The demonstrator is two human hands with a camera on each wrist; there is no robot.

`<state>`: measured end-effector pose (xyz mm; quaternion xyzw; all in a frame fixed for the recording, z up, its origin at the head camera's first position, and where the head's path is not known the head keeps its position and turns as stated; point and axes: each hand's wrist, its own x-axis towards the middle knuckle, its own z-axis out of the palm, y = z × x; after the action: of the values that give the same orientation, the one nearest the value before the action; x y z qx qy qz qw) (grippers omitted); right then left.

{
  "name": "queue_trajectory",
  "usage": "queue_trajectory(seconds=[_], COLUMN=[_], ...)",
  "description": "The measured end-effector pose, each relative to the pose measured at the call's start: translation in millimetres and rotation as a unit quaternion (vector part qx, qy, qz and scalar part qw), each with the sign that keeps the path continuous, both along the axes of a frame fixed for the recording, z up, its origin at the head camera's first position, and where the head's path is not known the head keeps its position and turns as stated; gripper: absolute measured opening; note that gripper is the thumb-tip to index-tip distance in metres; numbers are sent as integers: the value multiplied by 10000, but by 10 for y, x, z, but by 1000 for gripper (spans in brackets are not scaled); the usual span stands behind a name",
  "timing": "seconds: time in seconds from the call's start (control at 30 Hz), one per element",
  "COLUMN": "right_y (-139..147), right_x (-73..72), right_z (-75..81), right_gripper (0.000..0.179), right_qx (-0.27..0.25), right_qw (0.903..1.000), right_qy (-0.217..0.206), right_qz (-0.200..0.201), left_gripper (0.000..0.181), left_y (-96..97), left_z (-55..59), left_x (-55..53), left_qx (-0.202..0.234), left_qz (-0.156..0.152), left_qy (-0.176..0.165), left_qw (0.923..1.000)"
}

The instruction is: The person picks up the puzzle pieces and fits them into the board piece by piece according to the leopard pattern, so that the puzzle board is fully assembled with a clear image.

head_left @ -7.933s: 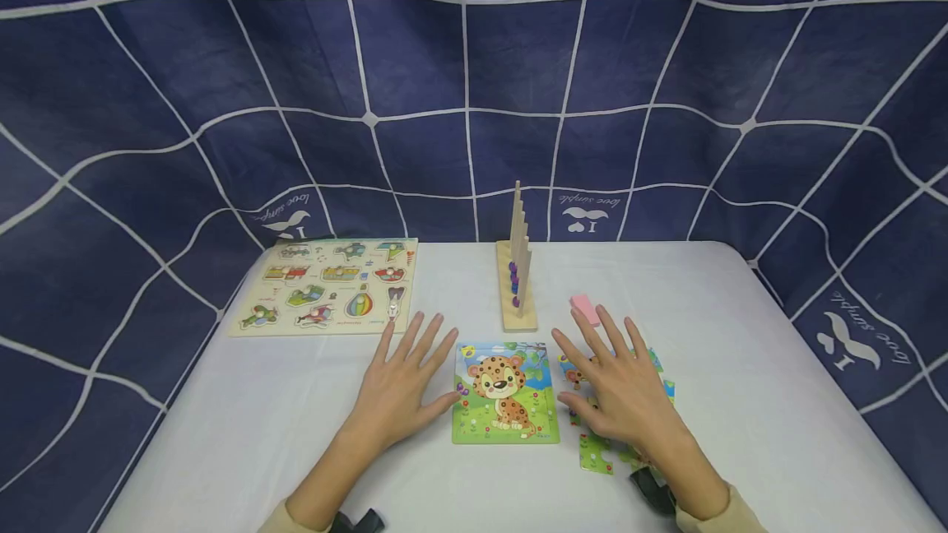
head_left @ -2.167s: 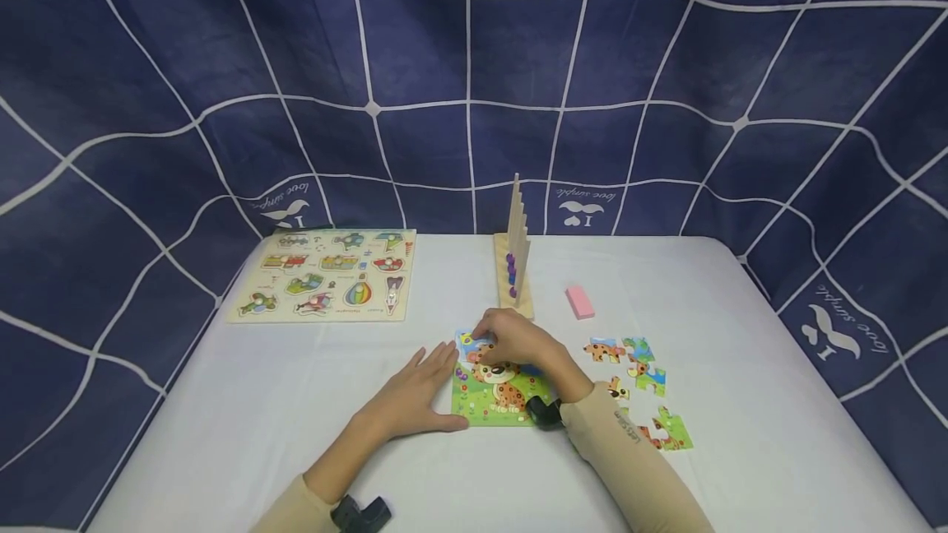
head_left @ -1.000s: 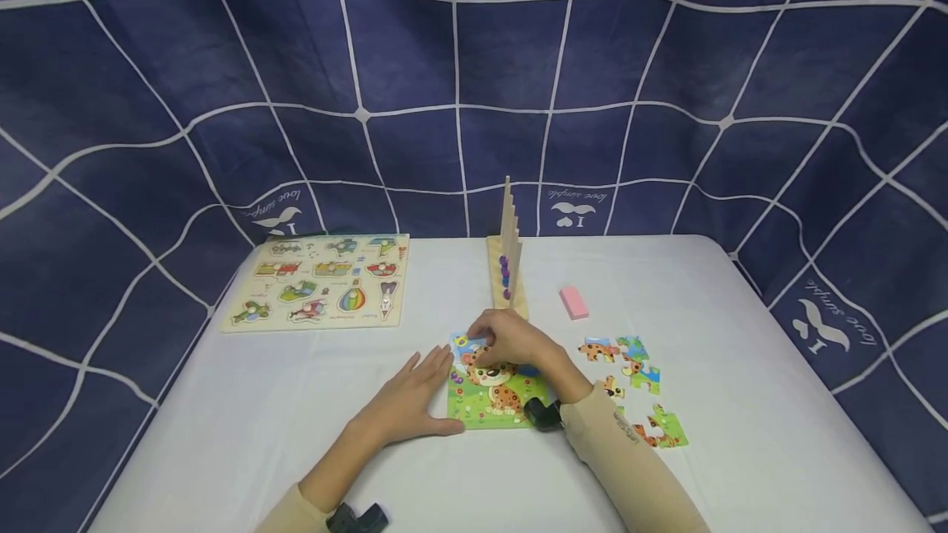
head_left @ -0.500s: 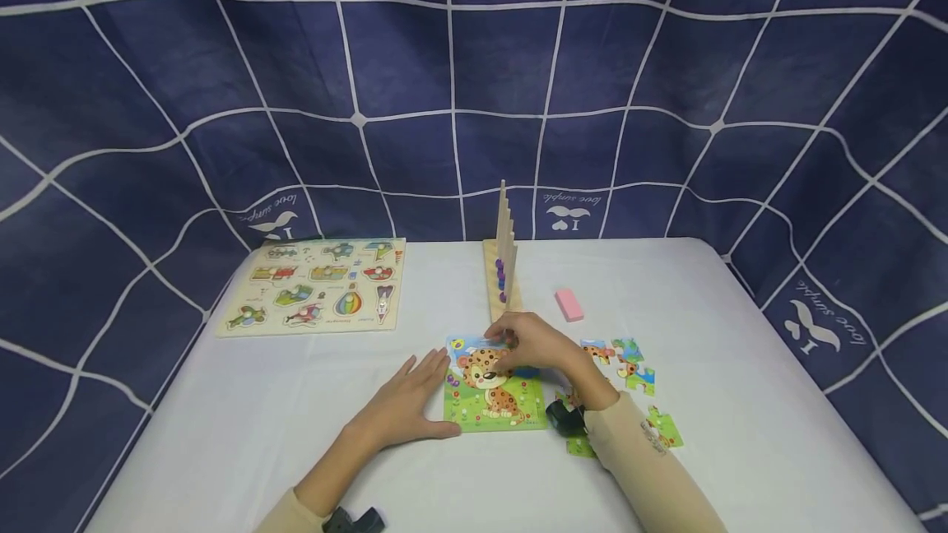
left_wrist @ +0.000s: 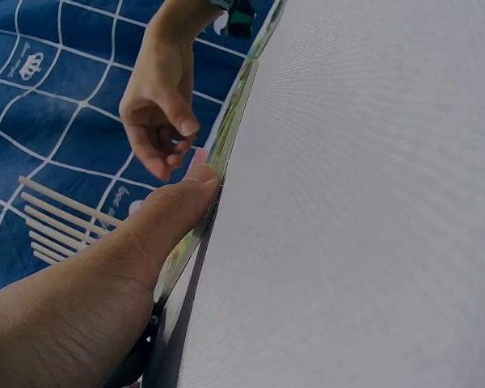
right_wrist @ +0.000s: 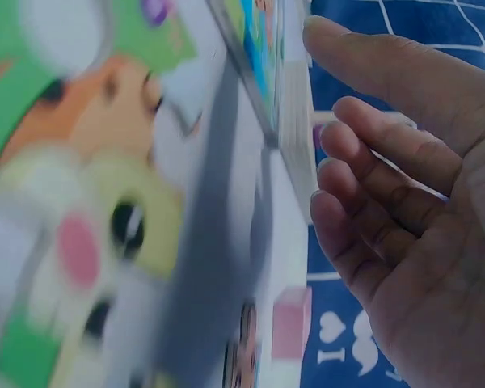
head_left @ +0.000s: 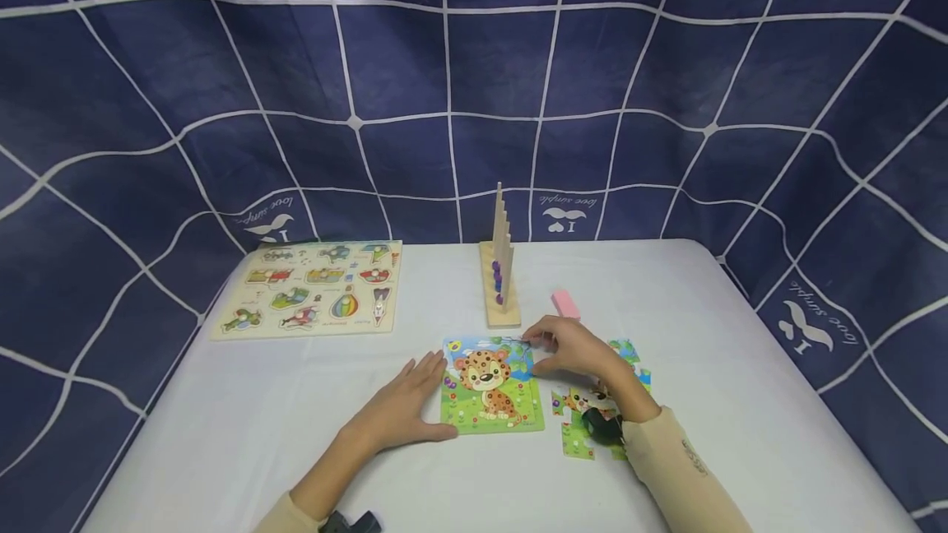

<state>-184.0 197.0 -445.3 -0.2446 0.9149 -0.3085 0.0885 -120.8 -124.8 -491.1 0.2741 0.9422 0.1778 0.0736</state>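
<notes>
A square puzzle board (head_left: 492,401) with a cartoon leopard on grass lies in the middle of the white table. My left hand (head_left: 400,405) rests flat along its left side, fingertips at the left edge and thumb near the lower-left corner; the left wrist view shows the thumb (left_wrist: 182,214) along the board's edge. My right hand (head_left: 573,348) is over the upper-right part of the board, fingers loosely bent. In the right wrist view nothing is between its thumb and fingers (right_wrist: 372,162). Loose puzzle pieces (head_left: 578,441) lie right of the board, partly hidden under the right forearm.
Behind the board stands a wooden peg stand (head_left: 504,317) with upright rods and small purple and blue beads. A pink block (head_left: 565,304) lies to its right. A vehicle puzzle board (head_left: 274,329) lies at the back left. A blue checked curtain (head_left: 400,155) surrounds the table.
My right hand went from spread over the loose pieces to pinching at the board's upper-left corner, then slid right along its top to the right side. My left hand settled against the board.
</notes>
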Motion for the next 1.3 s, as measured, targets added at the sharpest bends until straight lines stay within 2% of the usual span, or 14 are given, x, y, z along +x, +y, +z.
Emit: queue_trajectory(seconds=[0.2,0.33,0.47,0.6,0.83,1.0,1.3], right_y=[194,317,474,657,877,964,1006], right_x=[82,116,140,165,143,105,59], right_z=[-30,-59,-87,-84,-106,-121,-141], right_gripper=[51,50,49,48,51,54,54], right_qx=[133,72,-21,-24,-33,-92,88], right_qw=[9990,9966,9950,9956,9940,9940,9898], right_qy=[-25,-261,-367,-273,-358,-424,-762], right_qz=[-420,-772,-930,-897,-1037,-1004,-1198], left_gripper=[110,109,109,110,110,110,109], left_y=[6,-1,-10,-13,-19,-12,-17], left_z=[11,15,-11,-23,-15,-6,-19], left_x=[14,14,6,3,-2,-7,18], left_qx=[27,61,52,61,34,61,54], left_qz=[-27,13,51,51,22,33,8], left_qy=[-20,-40,-49,-108,-120,-89,-88], left_qw=[10000,10000,10000,9999,9999,9999,9999])
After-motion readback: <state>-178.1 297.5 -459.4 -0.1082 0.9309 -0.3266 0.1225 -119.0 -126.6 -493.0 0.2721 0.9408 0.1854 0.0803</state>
